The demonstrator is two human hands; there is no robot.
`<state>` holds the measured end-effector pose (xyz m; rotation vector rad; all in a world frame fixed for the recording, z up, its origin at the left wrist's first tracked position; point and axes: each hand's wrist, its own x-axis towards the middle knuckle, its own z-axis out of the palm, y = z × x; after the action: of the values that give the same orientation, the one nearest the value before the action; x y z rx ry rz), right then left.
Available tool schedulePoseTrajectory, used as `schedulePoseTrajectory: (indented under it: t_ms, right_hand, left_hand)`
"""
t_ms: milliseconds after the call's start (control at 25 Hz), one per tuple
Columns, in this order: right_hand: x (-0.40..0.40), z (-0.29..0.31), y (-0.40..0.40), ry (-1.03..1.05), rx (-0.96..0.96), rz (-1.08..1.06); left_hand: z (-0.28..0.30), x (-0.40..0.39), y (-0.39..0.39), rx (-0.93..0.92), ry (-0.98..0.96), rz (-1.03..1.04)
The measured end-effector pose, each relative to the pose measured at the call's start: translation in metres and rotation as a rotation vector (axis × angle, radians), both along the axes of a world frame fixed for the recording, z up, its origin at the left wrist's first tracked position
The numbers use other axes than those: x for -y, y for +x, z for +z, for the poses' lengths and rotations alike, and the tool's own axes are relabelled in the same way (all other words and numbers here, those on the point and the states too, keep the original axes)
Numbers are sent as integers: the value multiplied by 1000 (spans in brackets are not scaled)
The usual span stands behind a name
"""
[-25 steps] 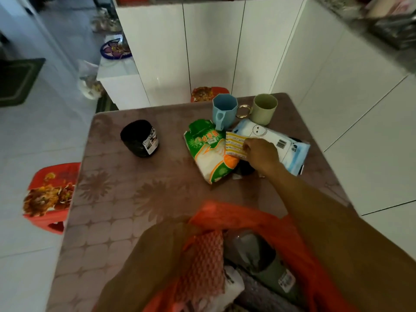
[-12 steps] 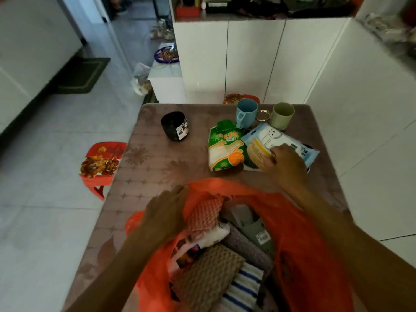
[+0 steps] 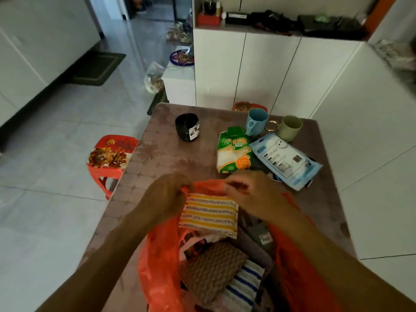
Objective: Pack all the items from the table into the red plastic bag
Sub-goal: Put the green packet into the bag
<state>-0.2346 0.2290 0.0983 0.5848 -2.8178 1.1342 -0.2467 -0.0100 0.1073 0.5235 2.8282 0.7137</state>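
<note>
Left hand (image 3: 167, 194) grips the red plastic bag (image 3: 157, 262) rim; right hand (image 3: 249, 194) pinches the yellow striped scouring pad (image 3: 209, 216) over the mouth. Risk: the bag looks full, so the pad could slide out onto the bench (image 3: 157, 163).

Single head view, looking forward-down, close over table (image 3: 157, 158) near edge.
</note>
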Motion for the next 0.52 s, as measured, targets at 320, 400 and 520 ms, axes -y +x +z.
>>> schedulePoseTrajectory:
  t_ms: [320,400,520]
  right_hand:
    - [-23,-117,-156,780,401,-305]
    - [-20,-148,-161,844,417,-319]
    - [-12,-159,-164,728,292,-381]
  left_hand:
    - [-43,-8,-17,211,-208,-88]
    - [-57,-7,-10,272,-171,-74]
    - [-75,-7,0,202,-162,-14]
